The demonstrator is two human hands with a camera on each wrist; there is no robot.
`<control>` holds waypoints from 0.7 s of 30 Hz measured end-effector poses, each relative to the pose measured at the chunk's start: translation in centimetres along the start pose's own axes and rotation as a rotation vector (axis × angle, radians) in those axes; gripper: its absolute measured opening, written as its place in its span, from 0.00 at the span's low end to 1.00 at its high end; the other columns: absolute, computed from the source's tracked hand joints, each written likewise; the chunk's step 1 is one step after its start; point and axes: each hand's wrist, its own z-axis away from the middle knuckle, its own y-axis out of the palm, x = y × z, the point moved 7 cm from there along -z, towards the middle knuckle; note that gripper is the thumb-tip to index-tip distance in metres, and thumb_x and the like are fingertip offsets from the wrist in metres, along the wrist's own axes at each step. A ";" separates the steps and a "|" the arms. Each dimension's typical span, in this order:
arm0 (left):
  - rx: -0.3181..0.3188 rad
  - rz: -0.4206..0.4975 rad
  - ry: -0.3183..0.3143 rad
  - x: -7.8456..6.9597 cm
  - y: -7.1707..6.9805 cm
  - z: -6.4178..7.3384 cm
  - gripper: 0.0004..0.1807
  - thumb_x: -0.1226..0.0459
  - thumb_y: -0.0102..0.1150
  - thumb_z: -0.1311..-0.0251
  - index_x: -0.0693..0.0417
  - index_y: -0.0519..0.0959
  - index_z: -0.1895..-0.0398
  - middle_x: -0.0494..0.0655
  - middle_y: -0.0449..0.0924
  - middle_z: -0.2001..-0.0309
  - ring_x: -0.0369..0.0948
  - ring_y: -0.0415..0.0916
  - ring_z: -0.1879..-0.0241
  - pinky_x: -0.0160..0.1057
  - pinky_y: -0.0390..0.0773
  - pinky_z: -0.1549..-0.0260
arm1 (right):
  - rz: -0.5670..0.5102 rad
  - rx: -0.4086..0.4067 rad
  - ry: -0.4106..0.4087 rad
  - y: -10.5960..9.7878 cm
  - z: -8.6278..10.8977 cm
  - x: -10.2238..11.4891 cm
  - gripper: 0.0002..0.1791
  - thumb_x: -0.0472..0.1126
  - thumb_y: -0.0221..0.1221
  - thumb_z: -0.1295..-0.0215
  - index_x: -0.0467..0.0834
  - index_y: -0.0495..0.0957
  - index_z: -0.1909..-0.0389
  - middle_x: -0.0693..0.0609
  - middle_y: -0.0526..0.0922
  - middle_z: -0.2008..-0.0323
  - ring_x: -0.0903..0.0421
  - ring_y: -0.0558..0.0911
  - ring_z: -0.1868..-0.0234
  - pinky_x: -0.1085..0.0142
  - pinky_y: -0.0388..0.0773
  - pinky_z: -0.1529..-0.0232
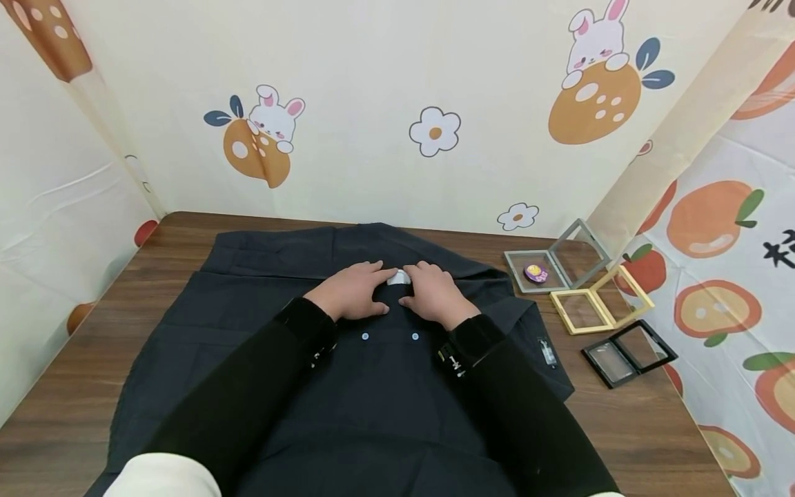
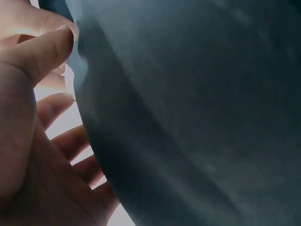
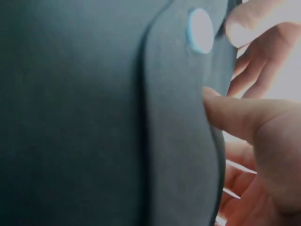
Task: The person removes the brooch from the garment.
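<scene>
Dark cloth garment lies across centre and lower frame, on wood-grain table. Remotely, I see left hand and right hand pinching it mid-frame, thumbs one side, fingers behind; white patch between them, cloth spreading above and below the grip.

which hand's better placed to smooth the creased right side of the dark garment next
Probably the right hand: it grips the dark garment right of the white patch, closer to the creases. The left hand also grips it, but left of the patch, farther off.
</scene>
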 end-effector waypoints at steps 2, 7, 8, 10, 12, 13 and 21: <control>0.014 -0.013 -0.011 0.1 0.2 -0.2 0.43 0.45 0.63 0.30 0.41 0.56 0.17 0.54 0.49 0.18 0.55 0.46 0.20 0.54 0.52 0.25 | 0.055 0.014 -0.003 0.2 0.2 0.3 0.38 0.55 0.63 0.27 0.43 0.65 0.23 0.42 0.70 0.31 0.41 0.70 0.32 0.44 0.68 0.34; 0.045 -0.030 -0.036 0.4 0.4 -0.5 0.44 0.44 0.63 0.31 0.40 0.56 0.17 0.54 0.47 0.18 0.55 0.43 0.20 0.55 0.48 0.24 | 0.129 0.037 -0.019 0.3 1.1 1.0 0.38 0.55 0.59 0.24 0.42 0.62 0.21 0.43 0.69 0.32 0.43 0.68 0.33 0.46 0.66 0.35; 0.048 -0.033 -0.036 0.4 0.5 -0.6 0.44 0.44 0.63 0.31 0.40 0.56 0.17 0.54 0.47 0.18 0.55 0.43 0.20 0.56 0.47 0.24 | 0.136 0.043 -0.020 0.3 1.4 1.1 0.38 0.55 0.59 0.24 0.42 0.61 0.21 0.43 0.68 0.31 0.43 0.68 0.33 0.46 0.66 0.34; 0.054 -0.027 -0.038 0.4 0.6 -0.6 0.44 0.44 0.63 0.31 0.40 0.56 0.17 0.54 0.46 0.18 0.56 0.41 0.19 0.57 0.45 0.24 | 0.142 0.054 -0.020 0.4 1.8 1.1 0.38 0.54 0.58 0.23 0.42 0.60 0.20 0.43 0.67 0.30 0.43 0.67 0.31 0.46 0.65 0.33; 0.062 -0.020 -0.038 0.4 0.6 -0.7 0.45 0.44 0.62 0.31 0.40 0.55 0.17 0.55 0.44 0.17 0.56 0.40 0.19 0.58 0.44 0.24 | 0.139 0.063 -0.019 0.6 2.1 1.1 0.38 0.54 0.58 0.23 0.42 0.59 0.20 0.43 0.66 0.29 0.43 0.65 0.29 0.46 0.64 0.32; 0.065 -0.015 -0.038 0.4 0.7 -0.7 0.45 0.44 0.62 0.31 0.40 0.55 0.17 0.55 0.44 0.17 0.56 0.40 0.19 0.59 0.44 0.24 | 0.133 0.067 -0.018 0.7 2.2 1.0 0.38 0.54 0.58 0.23 0.42 0.59 0.20 0.43 0.65 0.28 0.43 0.65 0.29 0.46 0.63 0.31; 0.086 0.025 -0.040 0.8 1.1 -0.6 0.45 0.44 0.61 0.30 0.40 0.52 0.16 0.54 0.41 0.17 0.55 0.36 0.19 0.59 0.39 0.24 | 0.112 0.066 -0.037 1.2 2.7 0.5 0.39 0.56 0.58 0.23 0.44 0.58 0.19 0.46 0.64 0.28 0.45 0.64 0.27 0.46 0.61 0.30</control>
